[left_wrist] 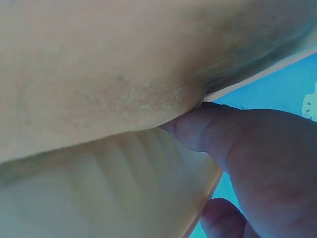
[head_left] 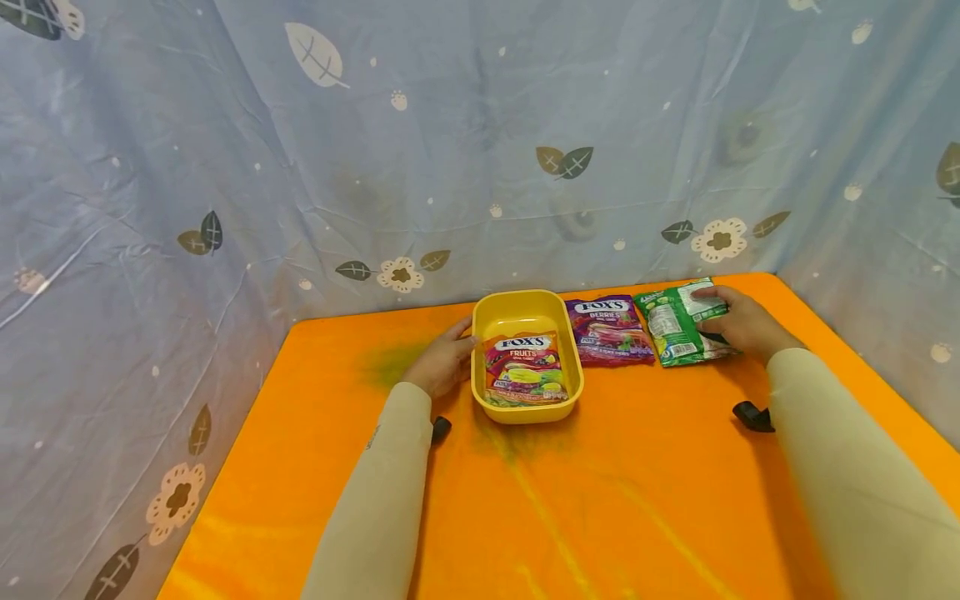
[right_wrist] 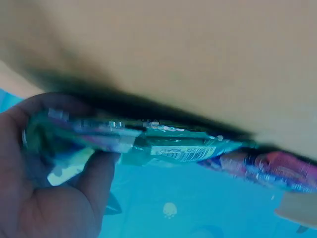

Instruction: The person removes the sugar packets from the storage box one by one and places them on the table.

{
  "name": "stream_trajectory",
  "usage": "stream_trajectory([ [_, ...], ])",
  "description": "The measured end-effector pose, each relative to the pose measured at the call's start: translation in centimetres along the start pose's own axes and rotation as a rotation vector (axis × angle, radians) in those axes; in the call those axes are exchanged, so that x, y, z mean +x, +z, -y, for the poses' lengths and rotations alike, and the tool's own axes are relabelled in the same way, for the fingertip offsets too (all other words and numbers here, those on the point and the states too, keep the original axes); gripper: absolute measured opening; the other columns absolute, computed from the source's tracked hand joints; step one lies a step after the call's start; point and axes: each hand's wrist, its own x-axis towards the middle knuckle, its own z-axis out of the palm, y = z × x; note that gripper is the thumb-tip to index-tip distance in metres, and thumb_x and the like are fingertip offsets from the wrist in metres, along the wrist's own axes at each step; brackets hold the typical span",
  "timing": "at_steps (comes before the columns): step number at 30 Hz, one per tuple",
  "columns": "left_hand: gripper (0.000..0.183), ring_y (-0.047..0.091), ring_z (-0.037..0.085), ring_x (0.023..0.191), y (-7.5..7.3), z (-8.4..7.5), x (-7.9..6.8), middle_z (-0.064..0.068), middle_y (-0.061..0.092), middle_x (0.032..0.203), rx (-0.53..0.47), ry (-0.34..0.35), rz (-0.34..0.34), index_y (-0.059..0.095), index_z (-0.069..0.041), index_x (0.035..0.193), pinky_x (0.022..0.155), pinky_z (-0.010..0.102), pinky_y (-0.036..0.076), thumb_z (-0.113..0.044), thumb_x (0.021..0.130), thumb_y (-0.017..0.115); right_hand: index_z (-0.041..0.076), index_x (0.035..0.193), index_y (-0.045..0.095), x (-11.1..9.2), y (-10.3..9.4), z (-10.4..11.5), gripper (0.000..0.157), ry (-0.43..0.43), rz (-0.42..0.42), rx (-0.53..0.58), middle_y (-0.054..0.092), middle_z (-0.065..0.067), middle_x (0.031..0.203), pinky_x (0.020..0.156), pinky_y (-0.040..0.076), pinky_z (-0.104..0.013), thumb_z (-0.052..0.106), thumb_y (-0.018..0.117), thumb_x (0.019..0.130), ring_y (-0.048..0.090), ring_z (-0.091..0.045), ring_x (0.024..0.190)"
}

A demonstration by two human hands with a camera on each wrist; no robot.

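Note:
A yellow plastic tub stands on the orange surface with an orange Fox's Fruits candy bag lying inside it. My left hand grips the tub's left rim; the left wrist view has the thumb against the pale tub wall. Off to the right, my right hand holds the right side of a green candy bag, printed side with a barcode facing up. Seen from the right wrist, the green bag sits between thumb and fingers. A purple Fox's Berries bag lies between tub and green bag.
An orange cloth covers the table. Blue-grey curtains with leaf and flower prints hang behind it and along both sides. Black wrist straps show under the cream sleeves.

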Motion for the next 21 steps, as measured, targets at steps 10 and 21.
stream_trajectory([
  [10,0.054,0.055,0.024,0.117,-0.01,-0.12,-0.16,0.011,0.047,0.14,-0.015,-0.008,-0.016,0.027,-0.027,0.152,0.097,0.043,0.043,-0.017,0.103,0.045,0.012,0.152,0.024,-0.12,0.4,-0.11,0.067,0.012,-0.048,-0.09,0.032,-0.03,0.137,0.084,0.042,-0.048,0.031,0.057,0.097,0.047,-0.039,0.103],
  [21,0.054,0.054,0.024,0.118,-0.05,-0.06,-0.1,0.009,0.048,0.139,0.0,-0.015,-0.021,0.028,-0.028,0.152,0.097,0.043,0.043,-0.018,0.102,0.046,0.007,0.153,0.014,-0.89,-0.08,-0.81,0.084,-0.009,-0.059,-0.132,0.017,-0.037,0.146,0.095,0.028,-0.067,0.043,0.06,0.093,0.024,-0.054,0.126],
])
